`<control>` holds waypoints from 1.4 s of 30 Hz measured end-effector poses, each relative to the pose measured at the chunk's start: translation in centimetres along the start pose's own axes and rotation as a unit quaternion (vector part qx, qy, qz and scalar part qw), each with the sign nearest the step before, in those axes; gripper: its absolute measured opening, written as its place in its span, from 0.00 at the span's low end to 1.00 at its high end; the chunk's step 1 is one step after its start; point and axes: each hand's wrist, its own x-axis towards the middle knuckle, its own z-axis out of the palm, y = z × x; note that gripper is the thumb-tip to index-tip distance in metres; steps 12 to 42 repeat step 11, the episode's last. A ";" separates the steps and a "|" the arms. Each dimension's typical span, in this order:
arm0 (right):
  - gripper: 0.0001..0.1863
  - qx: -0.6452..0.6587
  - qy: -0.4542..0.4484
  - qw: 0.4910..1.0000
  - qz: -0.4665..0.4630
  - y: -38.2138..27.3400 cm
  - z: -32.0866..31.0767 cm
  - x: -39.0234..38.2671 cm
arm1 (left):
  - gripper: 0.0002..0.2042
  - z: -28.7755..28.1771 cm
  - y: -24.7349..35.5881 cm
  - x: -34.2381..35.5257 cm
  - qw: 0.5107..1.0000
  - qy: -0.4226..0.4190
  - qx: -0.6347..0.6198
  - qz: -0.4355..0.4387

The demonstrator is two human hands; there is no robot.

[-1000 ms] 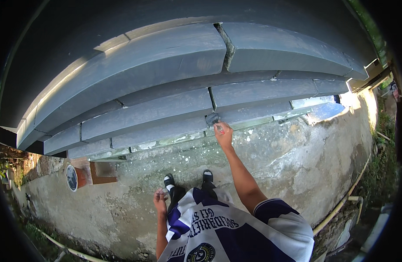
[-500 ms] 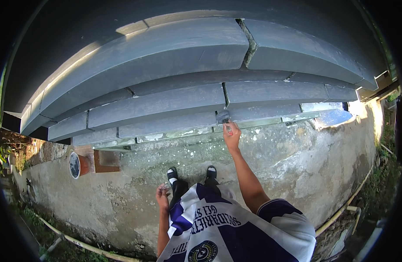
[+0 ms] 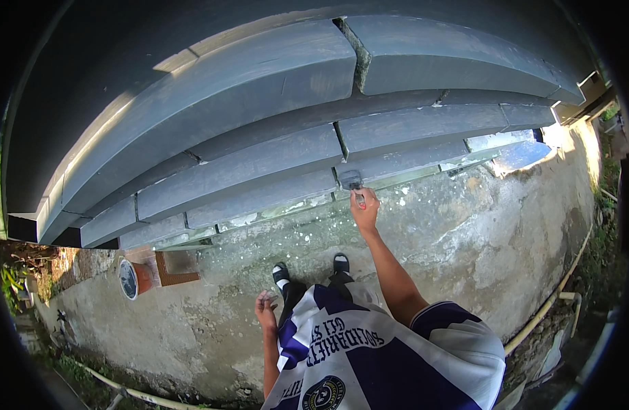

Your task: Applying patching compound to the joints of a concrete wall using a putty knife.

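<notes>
My right hand (image 3: 364, 207) reaches forward, its fingers closed round the handle of a paintbrush (image 3: 353, 182). The brush's dark, wide head lies against the lowest grey-painted band (image 3: 403, 162) of the stepped wall ledge, just right of a dark vertical joint (image 3: 336, 179). Down by my left leg, my left hand (image 3: 265, 309) has its fingers curled. Something small and pale shows at its fingertips, too small to make out. A reddish-brown bucket (image 3: 143, 277) with dark grey paint inside stands on the ground to the left.
Beside the bucket is a brown, tray-like thing (image 3: 179, 279). Stained, paint-spotted concrete (image 3: 226, 321) spreads under my feet. Overhead juts a larger grey ledge (image 3: 260, 89). Pale pipes (image 3: 553, 304) and plants line the ground's outer edges.
The view has tilted, so the ledges now slope up more to the right. Against the band, the brush has shifted slightly right of the joint. My left hand stays by my leg.
</notes>
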 end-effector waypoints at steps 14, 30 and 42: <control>0.10 0.015 0.002 1.000 -0.019 1.9 2.9 3.6 | 0.16 0.9 1.1 0.6 0.998 -0.052 0.039 -0.004; 0.10 0.015 0.002 1.000 -0.019 1.9 2.9 3.6 | 0.16 0.9 1.1 0.6 0.998 -0.052 0.039 -0.004; 0.10 0.015 0.002 1.000 -0.019 1.9 2.9 3.6 | 0.16 0.9 1.1 0.6 0.998 -0.052 0.039 -0.004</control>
